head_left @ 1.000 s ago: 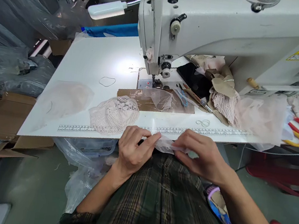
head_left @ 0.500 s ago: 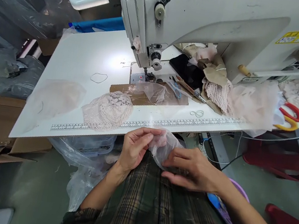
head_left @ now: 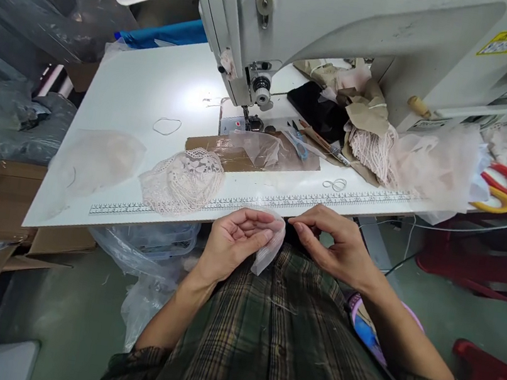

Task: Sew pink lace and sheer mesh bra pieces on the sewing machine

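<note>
Sheer pale-pink mesh scrap (head_left: 269,251), crumpled and see-through, hangs pinched in the left hand (head_left: 231,244); the right hand (head_left: 338,244) curls loosely beside it, fingers together, empty.

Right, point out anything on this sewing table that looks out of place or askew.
A heap of sheer pale pink mesh fabric spills over the front edge of the white sewing table, and red-and-yellow-handled scissors lie at the table's right edge beside it. Nothing looks damaged.

table (head_left: 155,80): white | lace piece (head_left: 183,181): pale pink, openwork | shirt (head_left: 268,345): green-brown plaid | scissors (head_left: 501,192), 3 o'clock: red-yellow handles
</note>
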Action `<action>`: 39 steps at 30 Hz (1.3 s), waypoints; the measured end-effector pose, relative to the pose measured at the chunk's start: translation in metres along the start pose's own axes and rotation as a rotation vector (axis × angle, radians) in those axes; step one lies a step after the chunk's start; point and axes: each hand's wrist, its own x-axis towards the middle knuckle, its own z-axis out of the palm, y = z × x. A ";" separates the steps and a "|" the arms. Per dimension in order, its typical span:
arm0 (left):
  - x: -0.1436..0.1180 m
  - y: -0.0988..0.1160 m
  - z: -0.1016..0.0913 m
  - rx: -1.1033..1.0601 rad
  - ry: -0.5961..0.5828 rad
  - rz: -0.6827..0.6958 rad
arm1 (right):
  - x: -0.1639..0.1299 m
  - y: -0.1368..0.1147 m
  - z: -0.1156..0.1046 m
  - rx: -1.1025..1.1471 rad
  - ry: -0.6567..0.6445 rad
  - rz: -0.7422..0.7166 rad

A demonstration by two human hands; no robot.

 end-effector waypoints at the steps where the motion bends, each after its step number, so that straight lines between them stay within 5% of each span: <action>1: 0.000 0.000 0.000 0.006 -0.003 0.000 | 0.000 0.001 0.001 0.003 -0.006 0.002; 12: -0.007 0.000 0.008 0.138 0.020 0.073 | -0.007 -0.006 0.002 0.127 -0.043 0.204; 16: -0.022 0.014 0.011 -0.038 -0.159 0.033 | 0.003 -0.015 -0.008 0.151 -0.090 0.057; 20: -0.038 0.025 0.005 -0.165 -0.295 0.012 | 0.021 -0.019 -0.007 0.427 -0.404 0.056; 23: -0.046 0.026 -0.008 -0.154 -0.204 0.060 | 0.033 -0.020 0.004 0.641 -0.722 0.204; 25: -0.047 0.025 -0.019 -0.154 -0.117 0.113 | 0.041 -0.018 0.012 0.688 -0.789 0.350; 31: -0.031 0.013 -0.036 -0.136 0.219 0.208 | 0.082 -0.009 0.023 0.662 -0.484 0.525; 39: 0.004 0.007 -0.045 -0.173 0.354 0.254 | 0.119 -0.003 0.047 0.684 -0.344 0.599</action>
